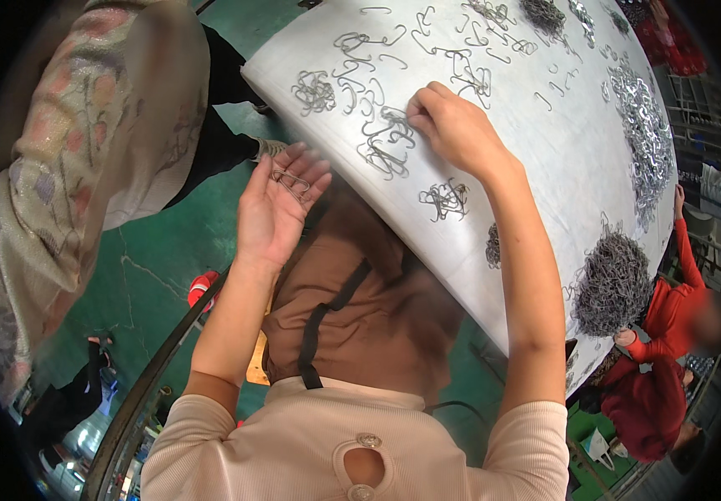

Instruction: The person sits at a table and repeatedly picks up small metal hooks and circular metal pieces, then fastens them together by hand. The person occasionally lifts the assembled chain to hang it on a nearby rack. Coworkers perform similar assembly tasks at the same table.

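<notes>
My left hand (275, 200) is turned palm up beside the table's edge, fingers loosely curled. A few bent metal wire hooks (292, 182) lie across its fingers. Over the white table (477, 250), my right hand (461, 129) has its thumb and fingers pinched together. Its fingertips are at the edge of a small cluster of wire hooks (398, 125), and whatever they pinch is hidden. Just nearer to me are another tangle of hooks (384, 160) and a separate little heap (444, 200).
Many loose hooks (461, 71) are scattered farther up the table. A large dark heap of wire pieces (613, 280) and a long band of shiny metal parts (640, 134) lie on the right. A person in patterned clothing (68, 159) stands close at left; people in red (678, 309) sit at right.
</notes>
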Tool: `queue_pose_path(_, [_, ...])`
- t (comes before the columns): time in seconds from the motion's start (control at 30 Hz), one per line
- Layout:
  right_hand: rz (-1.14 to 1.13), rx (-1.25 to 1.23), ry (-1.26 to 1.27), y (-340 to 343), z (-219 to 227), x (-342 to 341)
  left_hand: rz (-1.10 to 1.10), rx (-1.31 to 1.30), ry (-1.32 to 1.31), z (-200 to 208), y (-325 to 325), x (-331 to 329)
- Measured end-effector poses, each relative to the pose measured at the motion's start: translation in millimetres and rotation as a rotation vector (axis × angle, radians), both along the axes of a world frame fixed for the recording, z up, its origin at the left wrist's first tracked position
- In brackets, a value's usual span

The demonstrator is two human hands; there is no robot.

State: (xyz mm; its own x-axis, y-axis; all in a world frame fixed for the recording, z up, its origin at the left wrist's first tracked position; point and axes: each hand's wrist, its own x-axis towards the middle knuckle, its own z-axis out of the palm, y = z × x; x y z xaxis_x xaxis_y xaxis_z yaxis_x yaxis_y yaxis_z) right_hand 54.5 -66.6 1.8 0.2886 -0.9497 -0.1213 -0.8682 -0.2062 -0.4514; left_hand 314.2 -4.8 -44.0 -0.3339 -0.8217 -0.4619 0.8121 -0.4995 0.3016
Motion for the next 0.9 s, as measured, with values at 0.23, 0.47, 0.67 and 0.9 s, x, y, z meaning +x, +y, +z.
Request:
queue_pose_path(0.23, [-0.172, 0.392, -0.157, 2.4, 21.7, -7.9, -0.033, 0.022, -0.019, 1.1, 1.3, -4.2])
queue_pose_path(0.47, [-0.110, 0.074, 0.342, 16.7, 43.8, 9.7, -0.017, 0.057, -0.111, 10.4, -1.5, -13.7])
queue_pose_path(0.67, [-0.184, -0.048, 0.444, 20.7, 45.9, 17.8, -0.034, 0.040, 0.034, 12.8, -0.3, -12.6])
queue_pose_path(0.9, [-0.573, -0.305, 0.246, 13.1, 40.9, -52.7, -0.048, 0.027, 0.032, 22.8, 0.2, -17.6])
